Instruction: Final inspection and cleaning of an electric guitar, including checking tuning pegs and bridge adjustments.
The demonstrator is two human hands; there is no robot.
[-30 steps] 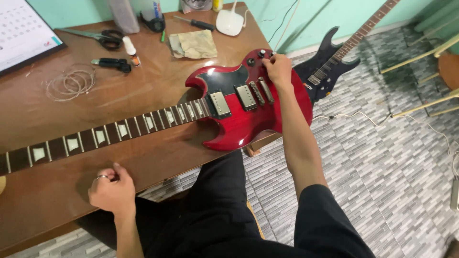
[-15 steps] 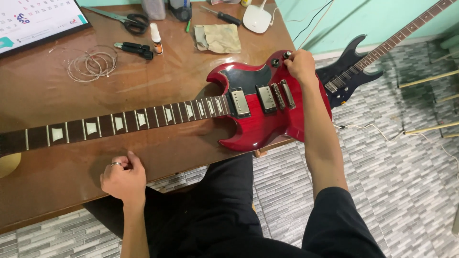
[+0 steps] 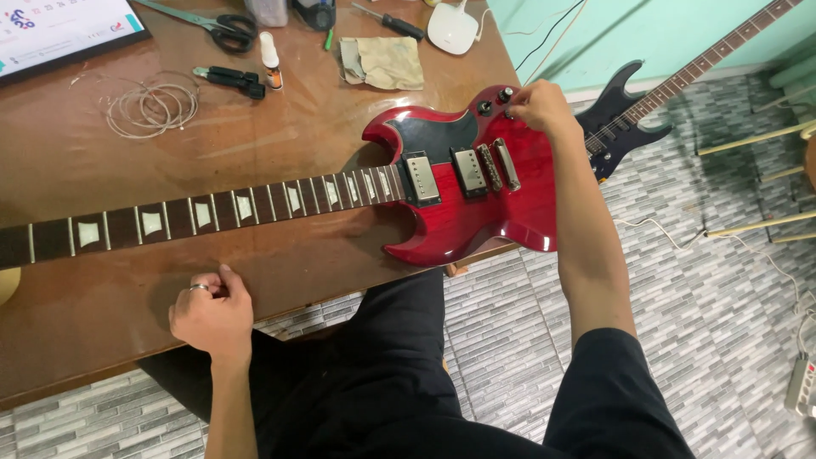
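A person in dark clothes stands over a brown wooden worktop (image 3: 280,144), the left hand (image 3: 211,310) loosely curled, grasping nothing, knuckles resting on the near edge with a ring showing on one finger. Just beyond it lies a red electric guitar (image 3: 459,200), flat on its back and without strings, its dark neck (image 3: 195,217) with pale inlays running off to the left and its body overhanging the worktop's right end. The right hand (image 3: 537,106) reaches across that body, fingers pinched at the black control knobs (image 3: 495,99) on the far edge. Over the last second both hands have kept their places while the view has swung left and down, so the work remains centred on the knobs; whether one is being turned cannot be told. Farther back on the worktop sit a coil of removed strings (image 3: 151,106), a small black tool (image 3: 229,78), a little bottle (image 3: 270,59), a folded tan cloth (image 3: 384,61), scissors (image 3: 217,24) and a screwdriver (image 3: 389,21). Against the green wall beyond, a black guitar (image 3: 629,110) leans over the grey tiled floor (image 3: 705,297).
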